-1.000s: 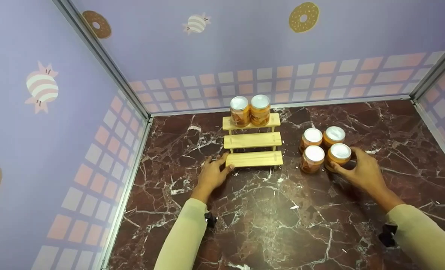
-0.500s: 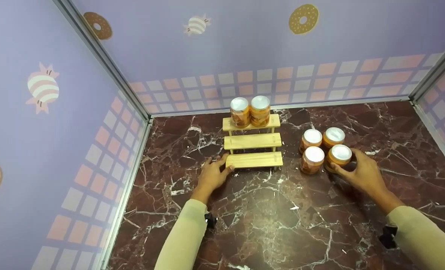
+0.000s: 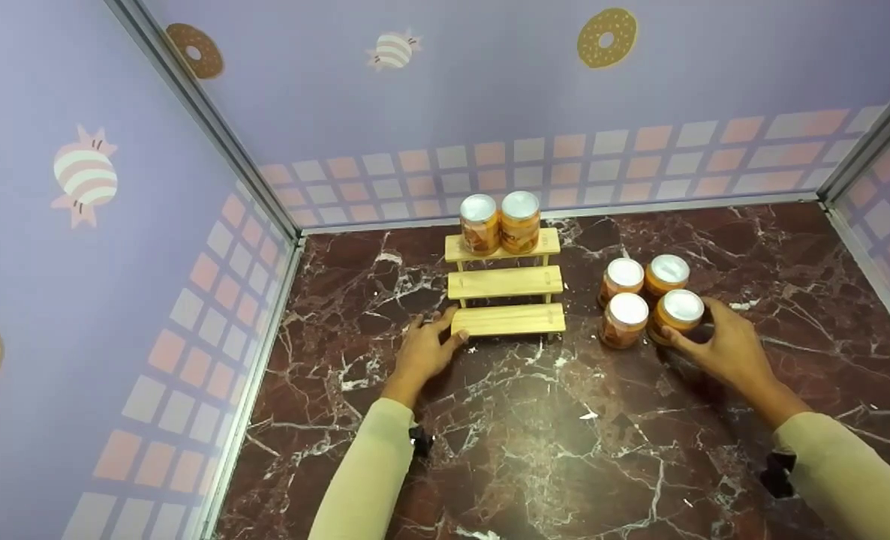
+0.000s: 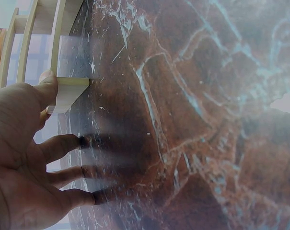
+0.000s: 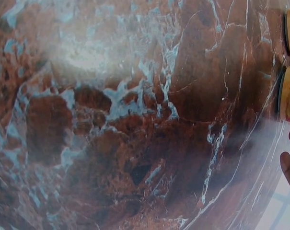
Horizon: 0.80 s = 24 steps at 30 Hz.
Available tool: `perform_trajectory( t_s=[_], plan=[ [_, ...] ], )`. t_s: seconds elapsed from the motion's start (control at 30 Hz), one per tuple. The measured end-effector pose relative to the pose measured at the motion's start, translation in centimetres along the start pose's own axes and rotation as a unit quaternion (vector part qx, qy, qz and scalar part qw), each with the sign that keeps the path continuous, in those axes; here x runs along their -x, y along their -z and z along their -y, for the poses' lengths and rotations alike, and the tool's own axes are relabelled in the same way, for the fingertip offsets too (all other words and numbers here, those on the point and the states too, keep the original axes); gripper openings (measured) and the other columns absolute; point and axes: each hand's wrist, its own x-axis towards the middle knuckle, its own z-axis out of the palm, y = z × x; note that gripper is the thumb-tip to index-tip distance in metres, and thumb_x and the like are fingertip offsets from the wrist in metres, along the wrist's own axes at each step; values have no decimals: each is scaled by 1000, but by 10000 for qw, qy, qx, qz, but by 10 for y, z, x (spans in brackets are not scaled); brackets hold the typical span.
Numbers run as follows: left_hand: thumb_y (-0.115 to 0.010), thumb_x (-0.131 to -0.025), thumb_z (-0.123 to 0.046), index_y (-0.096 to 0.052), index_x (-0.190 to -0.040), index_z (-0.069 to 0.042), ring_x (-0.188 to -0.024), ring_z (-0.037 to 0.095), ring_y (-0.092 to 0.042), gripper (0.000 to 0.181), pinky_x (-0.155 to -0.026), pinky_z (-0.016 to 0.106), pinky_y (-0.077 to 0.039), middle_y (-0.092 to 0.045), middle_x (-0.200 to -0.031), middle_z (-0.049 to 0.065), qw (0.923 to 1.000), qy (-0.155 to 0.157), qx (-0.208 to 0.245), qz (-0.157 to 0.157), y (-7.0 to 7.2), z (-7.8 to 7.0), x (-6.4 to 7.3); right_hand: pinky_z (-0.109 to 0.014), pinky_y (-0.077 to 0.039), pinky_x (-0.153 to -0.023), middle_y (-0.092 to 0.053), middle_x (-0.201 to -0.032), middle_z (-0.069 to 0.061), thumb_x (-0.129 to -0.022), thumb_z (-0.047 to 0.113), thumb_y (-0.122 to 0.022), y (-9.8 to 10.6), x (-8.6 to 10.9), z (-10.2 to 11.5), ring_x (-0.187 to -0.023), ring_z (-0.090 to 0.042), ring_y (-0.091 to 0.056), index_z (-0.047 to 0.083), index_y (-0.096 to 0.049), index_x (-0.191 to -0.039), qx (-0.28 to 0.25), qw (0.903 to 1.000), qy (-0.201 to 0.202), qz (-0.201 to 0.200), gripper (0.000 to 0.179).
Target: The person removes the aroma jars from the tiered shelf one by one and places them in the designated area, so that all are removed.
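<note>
We can't read the small lettering on the 2 orange cans [image 3: 520, 231] up top. Our left hand [image 3: 422, 352] pinches the wooden stand [image 3: 505, 283] by its bottom step's left end, other fingers apart; our right hand [image 3: 730, 346] grips the near-right can [image 3: 678, 313] of 4. Marble tabletop [image 3: 542, 427] separates stand from group.

No readable text, brand or number. Dark lettering [image 3: 510, 235] on the right can [image 3: 521, 223] on the top step [image 3: 550, 241] of the wooden rack [image 3: 506, 283], too small to make out; other cans [image 3: 620, 333] likewise illegible.
</note>
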Motion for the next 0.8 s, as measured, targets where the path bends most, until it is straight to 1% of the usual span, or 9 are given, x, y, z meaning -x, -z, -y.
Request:
perform_trajectory(
  t_s=[0.13,0.2,0.37,0.47,0.63,0.67,0.8],
  plan=[
    [-59,-103,-74,-40,-169,-47,-168,49,-30,74,-130,76,-32,-49,-171,7,10000,58,78,21,2,-2,0,-77,-54,-93,-71,-125,-41,-89,25,-93,3,-1,1,-111,-64,-69,-13,-60,-138,-32,10000,-45,36,70],
    [-60,-103,-73,-40,-169,-47,-168,49,-30,74,-129,76,-33,-49,-171,6,9999,78,98,26,2,-1,0,-77,-53,-94,-71,-125,-41,-90,27,-93,4,-2,2,-112,-63,-68,-12,-60,-139,-74,9999,-50,63,71],
    [-60,-102,-74,-41,-169,-48,-167,47,-31,73,-126,77,-37,-50,-171,4,9999,86,117,11,2,0,-1,-72,-55,-91,-74,-123,-37,-91,30,-93,10,-6,4,-107,-58,-72,-10,-62,-140,-176,9998,29,37,70],
    [-60,-102,-74,-43,-169,-47,-168,48,-30,74,-126,78,-36,-50,-171,5,9997,82,214,8,4,-3,2,-72,-56,-90,-73,-124,-37,-91,29,-92,15,-9,4,-104,-57,-73,-12,-61,-142,-133,9999,69,35,72],
    [-61,-102,-72,-44,-169,-44,-168,50,-28,74,-127,81,-32,-50,-171,9,9990,87,445,-23,10,-11,9,-75,-54,-92,-70,-129,-40,-93,32,-90,26,-17,6,-106,-61,-70,-13,-58,-146,20,10000,57,54,76],
    [-61,-103,-72,-45,-169,-44,-168,51,-28,73,-126,81,-32,-50,-171,9,9988,81,487,-45,11,-12,10,-76,-53,-93,-69,-130,-40,-94,33,-89,28,-19,7,-108,-61,-69,-12,-57,-147,32,10000,47,34,77],
    [-61,-103,-72,-46,-168,-43,-167,52,-28,73,-126,82,-31,-50,-171,10,9985,37,539,-56,12,-13,12,-74,-54,-92,-70,-131,-39,-94,35,-89,37,-28,12,-107,-60,-69,-12,-58,-148,25,9999,65,-111,78]
  ],
)
